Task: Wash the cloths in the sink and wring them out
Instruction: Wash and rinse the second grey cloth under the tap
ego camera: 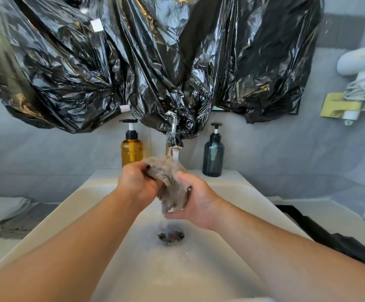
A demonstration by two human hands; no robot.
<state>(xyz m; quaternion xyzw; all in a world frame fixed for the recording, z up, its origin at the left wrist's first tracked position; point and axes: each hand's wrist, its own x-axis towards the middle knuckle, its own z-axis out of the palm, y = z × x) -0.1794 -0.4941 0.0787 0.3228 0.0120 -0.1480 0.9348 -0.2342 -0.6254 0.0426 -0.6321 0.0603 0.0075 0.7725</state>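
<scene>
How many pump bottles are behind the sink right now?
2: an amber bottle left of the tap, a dark blue bottle right of it. The tap may hide more.

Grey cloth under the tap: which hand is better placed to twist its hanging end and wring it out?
Probably the right hand: it cups the dangling lower end of the grey cloth over the sink. The left hand grips the bunched top, so it can anchor.

Fixtures and items, counted
One sink; one tap; one cloth; two hands, left hand and right hand; two pump bottles.
</scene>
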